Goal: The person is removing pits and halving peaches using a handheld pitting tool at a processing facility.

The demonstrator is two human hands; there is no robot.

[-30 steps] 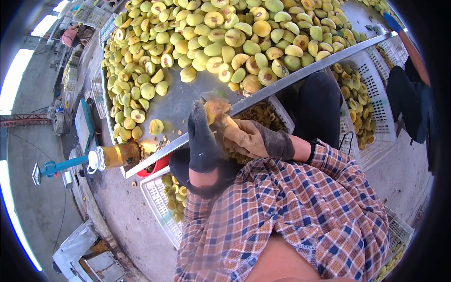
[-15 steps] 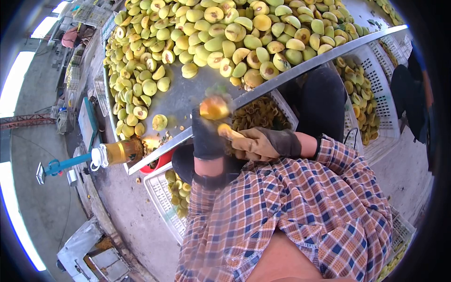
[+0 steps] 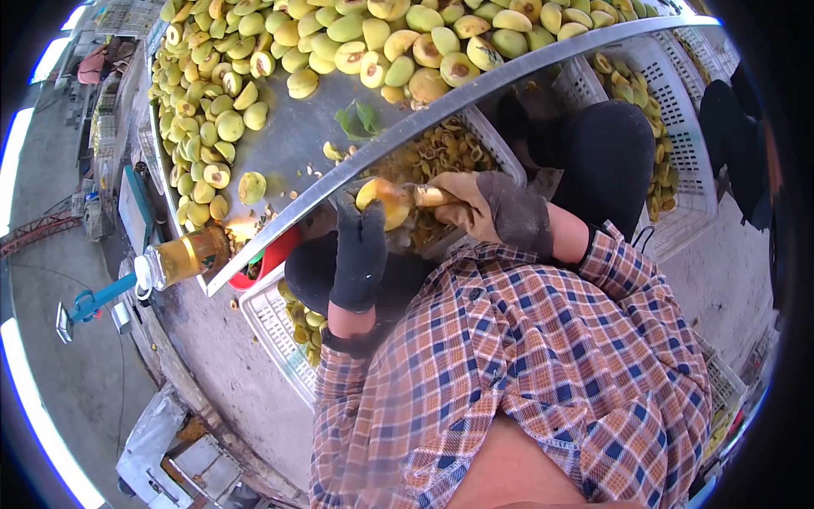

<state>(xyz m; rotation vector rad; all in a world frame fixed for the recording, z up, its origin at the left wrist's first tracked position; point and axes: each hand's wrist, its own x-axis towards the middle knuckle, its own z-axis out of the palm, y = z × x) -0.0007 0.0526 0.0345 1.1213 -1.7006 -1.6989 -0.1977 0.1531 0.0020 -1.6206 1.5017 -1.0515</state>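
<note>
My left hand (image 3: pixel 359 254), in a dark glove, is closed around a yellow peach half (image 3: pixel 392 202) just in front of the table edge. In my right hand (image 3: pixel 500 212), which wears a tan and brown glove, is a tool with a short wooden handle (image 3: pixel 431 196). The tool's end meets the right side of the peach half; its tip is hidden there. Below both hands, a crate (image 3: pixel 494 144) holds many cut fruit pieces. Many green-yellow peach halves (image 3: pixel 352 58) are heaped on the metal table (image 3: pixel 297 140).
The table's raised metal rim (image 3: pixel 458 106) runs diagonally before my hands. Green leaves (image 3: pixel 358 120) lie inside it. A jar of amber liquid (image 3: pixel 188 257) and a red bucket (image 3: pixel 275 250) are at left. White crates (image 3: pixel 695 170) of fruit stand right and lower left.
The view has shifted, so the table appears higher and further left. My left hand has moved back from over the rim with the peach half. The green leaves now lie on the table.
</note>
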